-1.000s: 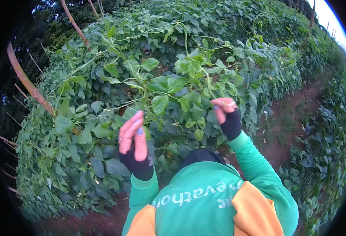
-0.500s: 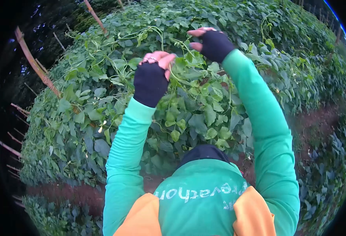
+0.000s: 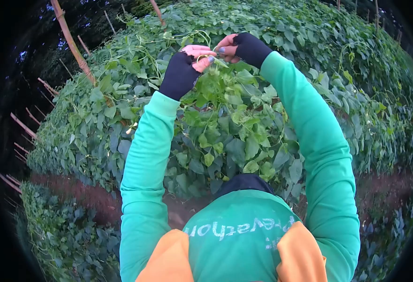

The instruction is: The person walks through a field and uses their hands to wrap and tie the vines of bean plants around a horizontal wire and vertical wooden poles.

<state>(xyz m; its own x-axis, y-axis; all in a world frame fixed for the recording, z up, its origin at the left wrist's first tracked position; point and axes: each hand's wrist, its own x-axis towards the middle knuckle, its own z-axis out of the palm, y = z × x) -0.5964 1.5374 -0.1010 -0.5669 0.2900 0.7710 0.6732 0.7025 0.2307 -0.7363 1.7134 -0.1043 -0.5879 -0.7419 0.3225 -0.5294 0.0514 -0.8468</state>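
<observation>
My left hand [image 3: 187,68], in a dark fingerless glove, is closed on a thin green vine stem [image 3: 220,62]. Close by on the right, my right hand [image 3: 245,49] wears a matching glove and pinches the same bunch of stems between thumb and fingers. The fingertips of both hands nearly meet. Light green leafy shoots [image 3: 216,89] hang just beneath them, slightly blurred. Exactly which stem lies in each grip is partly hidden by the fingers.
A dense bank of climbing leaves [image 3: 309,28] surrounds the hands. Wooden poles [image 3: 72,40] lean at the left, with several thinner sticks farther down. Reddish soil [image 3: 89,197] runs along the foot of the plants. A small pale flower [image 3: 131,128] shows at left.
My right hand has come left and slightly down to the left hand, closing on the stems. My left hand has risen a little. The view has shifted, with the poles farther right.
</observation>
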